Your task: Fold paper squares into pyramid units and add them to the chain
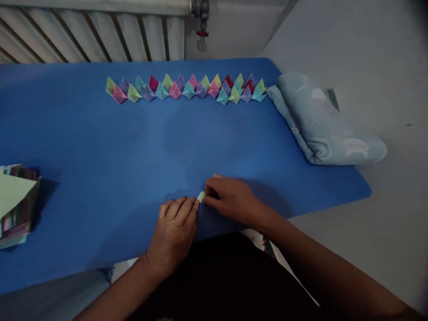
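A small pale green piece of paper [201, 196] lies between my two hands near the front edge of the blue table [133, 147]. My left hand [177, 227] is palm down, its fingers pressed together over the paper's left end, hiding part of it. From the right, my right hand [230, 198] pinches the other end between thumb and curled fingers. Two staggered rows of folded paper shapes [174, 90] in pink, green, blue, purple, yellow and red stand along the far side.
A stack of coloured paper sheets [15, 196] sits at the left edge of view. On the right corner rests a folded light blue cloth [321, 125]. Behind the table is a white radiator [100, 35] with a valve [202, 33].
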A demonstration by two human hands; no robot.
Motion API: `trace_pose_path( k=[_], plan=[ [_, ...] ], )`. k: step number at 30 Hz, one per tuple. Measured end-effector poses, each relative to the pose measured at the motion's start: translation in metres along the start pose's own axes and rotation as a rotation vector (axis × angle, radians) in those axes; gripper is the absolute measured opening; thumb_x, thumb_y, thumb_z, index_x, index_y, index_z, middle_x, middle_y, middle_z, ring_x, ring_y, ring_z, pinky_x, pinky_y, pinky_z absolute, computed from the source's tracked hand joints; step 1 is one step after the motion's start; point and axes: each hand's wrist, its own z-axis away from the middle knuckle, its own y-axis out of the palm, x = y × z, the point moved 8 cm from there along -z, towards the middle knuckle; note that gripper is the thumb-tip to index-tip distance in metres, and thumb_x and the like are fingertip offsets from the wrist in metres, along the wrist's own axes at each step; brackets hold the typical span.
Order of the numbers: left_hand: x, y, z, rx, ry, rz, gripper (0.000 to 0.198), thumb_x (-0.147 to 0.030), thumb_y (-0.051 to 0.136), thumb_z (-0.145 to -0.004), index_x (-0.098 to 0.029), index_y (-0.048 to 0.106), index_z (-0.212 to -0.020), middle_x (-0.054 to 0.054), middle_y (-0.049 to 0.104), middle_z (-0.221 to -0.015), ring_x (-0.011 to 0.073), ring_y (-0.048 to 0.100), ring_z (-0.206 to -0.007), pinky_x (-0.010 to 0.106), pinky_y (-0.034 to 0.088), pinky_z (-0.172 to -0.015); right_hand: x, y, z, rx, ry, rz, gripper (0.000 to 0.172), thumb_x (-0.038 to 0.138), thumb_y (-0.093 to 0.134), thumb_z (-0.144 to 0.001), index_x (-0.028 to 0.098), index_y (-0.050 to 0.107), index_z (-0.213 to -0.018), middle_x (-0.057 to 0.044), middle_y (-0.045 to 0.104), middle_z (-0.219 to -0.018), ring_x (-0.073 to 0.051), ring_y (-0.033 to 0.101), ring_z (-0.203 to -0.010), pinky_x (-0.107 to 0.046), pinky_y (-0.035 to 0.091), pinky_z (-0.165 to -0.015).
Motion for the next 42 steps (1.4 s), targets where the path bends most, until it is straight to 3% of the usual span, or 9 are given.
trace_pose_path(
  k=[6, 10, 15, 20, 28, 36, 39, 42],
  plan=[
    [0.0, -0.002, 0.0, 0.009, -0.017, 0.005, 0.03, -0.011, 0.046, -0.093, -0.01, 0.06, -0.12, 0.01, 0.068, -0.118, 0.0263, 0.058, -0.105, 0.042, 0.042, -0.087, -0.005, 0.002, 0.007, -0.067, 0.02, -0.039, 0.016, 0.029, 0.061, -0.084, 0.019, 0.058, -0.095, 0.0, 0.061, -0.085, -0.013, 0.053, -0.073, -0.024, 0.031, -0.062],
    [-0.002, -0.002, 0.002, 0.014, -0.002, -0.003, 0.032, -0.01, 0.045, -0.093, -0.01, 0.058, -0.123, 0.011, 0.067, -0.121, 0.0279, 0.057, -0.107, 0.043, 0.041, -0.088, -0.009, 0.003, 0.012, -0.077, -0.003, -0.09, 0.005, 0.018, 0.058, -0.084, 0.018, 0.059, -0.089, 0.0, 0.06, -0.084, -0.012, 0.053, -0.073, -0.024, 0.032, -0.064],
    [0.0, -0.002, 0.004, 0.016, -0.014, 0.023, 0.033, -0.01, 0.047, -0.092, -0.01, 0.057, -0.123, 0.012, 0.066, -0.121, 0.0287, 0.056, -0.108, 0.044, 0.04, -0.089, -0.01, 0.001, 0.008, -0.046, 0.007, -0.093, 0.007, 0.013, 0.056, -0.082, 0.018, 0.059, -0.079, 0.001, 0.059, -0.076, -0.011, 0.05, -0.066, -0.024, 0.03, -0.06],
    [0.008, -0.002, 0.0, 0.019, -0.081, 0.114, 0.032, -0.01, 0.048, -0.091, -0.015, 0.057, -0.122, 0.01, 0.066, -0.119, 0.0259, 0.057, -0.106, 0.042, 0.042, -0.088, -0.012, 0.002, 0.011, -0.123, 0.026, -0.113, 0.006, 0.013, 0.058, -0.081, 0.019, 0.059, -0.083, 0.001, 0.059, -0.077, -0.011, 0.051, -0.066, -0.024, 0.031, -0.061],
    [0.041, 0.0, -0.025, -0.017, -0.259, 0.302, 0.016, -0.021, 0.054, -0.089, -0.018, 0.06, -0.103, 0.008, 0.066, -0.105, 0.0232, 0.06, -0.1, 0.04, 0.047, -0.088, -0.003, 0.007, 0.013, -0.224, -0.051, -0.064, 0.007, 0.019, 0.055, -0.088, 0.019, 0.06, -0.085, 0.0, 0.059, -0.082, -0.011, 0.053, -0.07, -0.024, 0.033, -0.063],
    [0.101, 0.02, -0.085, 0.216, -0.434, 0.525, 0.009, -0.017, 0.057, -0.077, -0.02, 0.063, -0.083, 0.001, 0.063, -0.074, 0.0154, 0.059, -0.067, 0.029, 0.047, -0.065, 0.011, -0.01, -0.052, -0.207, -0.203, 0.06, 0.007, 0.015, 0.052, -0.088, 0.017, 0.057, -0.083, -0.002, 0.057, -0.082, -0.013, 0.051, -0.073, -0.024, 0.035, -0.065],
    [0.127, 0.023, -0.105, 0.162, -0.476, 0.604, 0.017, -0.014, 0.056, -0.073, -0.019, 0.063, -0.087, 0.0, 0.065, -0.077, 0.015, 0.061, -0.07, 0.028, 0.049, -0.068, 0.007, -0.024, -0.082, -0.281, -0.205, 0.129, 0.008, 0.016, 0.052, -0.089, 0.018, 0.058, -0.086, -0.003, 0.057, -0.088, -0.013, 0.052, -0.074, -0.024, 0.036, -0.064],
    [0.148, 0.024, -0.113, 0.035, -0.522, 0.677, 0.024, -0.011, 0.052, -0.071, -0.019, 0.062, -0.092, 0.001, 0.068, -0.084, 0.0144, 0.063, -0.076, 0.029, 0.051, -0.074, 0.006, -0.032, -0.098, -0.37, -0.257, 0.22, 0.011, 0.015, 0.05, -0.09, 0.018, 0.06, -0.088, -0.006, 0.058, -0.092, -0.015, 0.053, -0.079, -0.025, 0.038, -0.067]
  ],
)
